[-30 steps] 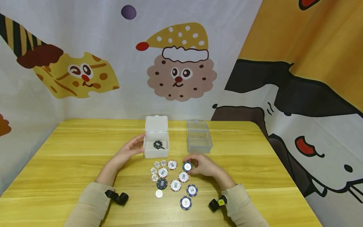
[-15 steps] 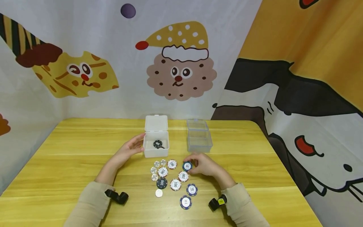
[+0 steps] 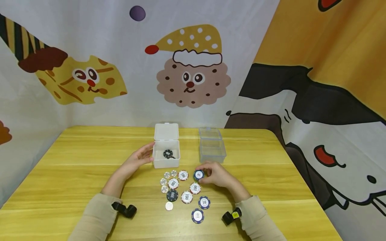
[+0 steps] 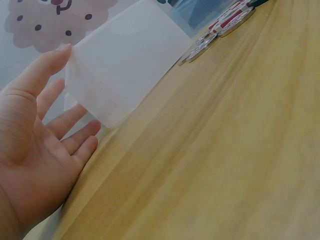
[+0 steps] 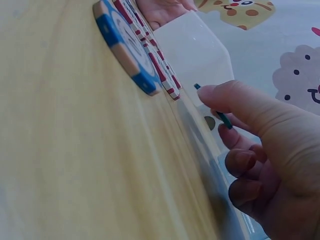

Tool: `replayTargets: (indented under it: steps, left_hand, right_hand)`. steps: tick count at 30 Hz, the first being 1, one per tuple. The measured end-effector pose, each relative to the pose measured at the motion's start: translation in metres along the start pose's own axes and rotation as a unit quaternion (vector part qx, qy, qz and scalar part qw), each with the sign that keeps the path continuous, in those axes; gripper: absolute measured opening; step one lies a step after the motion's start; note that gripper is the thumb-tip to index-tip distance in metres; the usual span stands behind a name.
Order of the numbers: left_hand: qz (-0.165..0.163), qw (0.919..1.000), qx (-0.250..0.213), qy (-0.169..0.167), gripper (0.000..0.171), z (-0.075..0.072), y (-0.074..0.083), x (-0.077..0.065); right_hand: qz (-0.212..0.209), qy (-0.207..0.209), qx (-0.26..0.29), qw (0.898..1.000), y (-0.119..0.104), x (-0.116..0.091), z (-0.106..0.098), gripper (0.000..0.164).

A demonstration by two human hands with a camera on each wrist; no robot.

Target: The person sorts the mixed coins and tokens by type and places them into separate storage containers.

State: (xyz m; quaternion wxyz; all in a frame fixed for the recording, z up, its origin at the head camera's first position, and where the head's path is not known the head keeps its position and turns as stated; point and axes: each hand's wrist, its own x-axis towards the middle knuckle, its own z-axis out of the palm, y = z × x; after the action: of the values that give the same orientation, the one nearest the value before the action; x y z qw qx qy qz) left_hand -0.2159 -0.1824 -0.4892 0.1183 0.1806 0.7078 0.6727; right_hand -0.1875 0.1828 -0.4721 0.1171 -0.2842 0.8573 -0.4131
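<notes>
My right hand [image 3: 215,174] pinches a dark green-blue poker chip [image 3: 198,175] marked 50 between thumb and fingers. In the right wrist view that chip [image 5: 225,120] shows edge-on, raised off the tabletop. My left hand [image 3: 138,157] rests at the left side of a white plastic box [image 3: 166,163], thumb near its front corner and fingers extended along the side. The box's lid stands open, and black chips [image 3: 168,154] lie inside. In front of it are several red-and-white 100 chips [image 3: 187,197], a black 100 chip [image 3: 172,195] and two blue 10 chips [image 3: 197,216].
A clear plastic box [image 3: 212,155] with its lid raised stands to the right of the white one. Several small clear discs [image 3: 164,189] and a plain white disc [image 3: 169,206] lie left of the chips. A patterned curtain [image 3: 120,110] hangs behind the table [image 3: 75,180].
The green-blue chip has come up slightly in my right fingers and shifted away from the red-and-white chip below it. My left hand has stayed at the white box.
</notes>
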Motion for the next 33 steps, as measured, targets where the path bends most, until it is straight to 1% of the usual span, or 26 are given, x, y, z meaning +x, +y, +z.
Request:
replayTargets:
  steps: [2,7,9,14,20,25,33]
  left_hand:
    - [0.000,1.0000,0.000,0.000,0.062,0.000,0.000,0.000]
    - [-0.002,1.0000,0.002,0.000,0.063,0.000,-0.001,0.000]
    - [-0.005,1.0000,0.003,0.001,0.063,0.000,-0.001,0.000]
    - [-0.009,0.9999,0.002,0.003,0.064,0.000,0.000,-0.001]
    - [-0.007,1.0000,-0.001,0.001,0.063,0.001,-0.001,-0.001]
    - [-0.010,0.9999,0.002,0.001,0.063,0.001,-0.001,-0.001]
    - [-0.007,1.0000,0.002,0.002,0.063,0.000,-0.002,-0.001]
  right_hand:
    - [-0.004,0.009,0.004,1.000,-0.005,0.000,0.000,0.040]
    - [-0.022,0.026,0.017,0.999,-0.030,-0.001,-0.005,0.038]
    - [-0.036,0.033,0.020,0.999,-0.026,0.001,-0.003,0.038]
    - [-0.048,0.059,0.009,0.997,-0.006,0.011,0.005,0.041]
    - [-0.050,0.080,-0.001,0.996,-0.015,0.020,0.007,0.041]
    - [-0.055,0.092,0.009,0.994,-0.023,0.026,0.010,0.041]
    - [-0.041,0.111,0.024,0.993,-0.032,0.037,0.011,0.043]
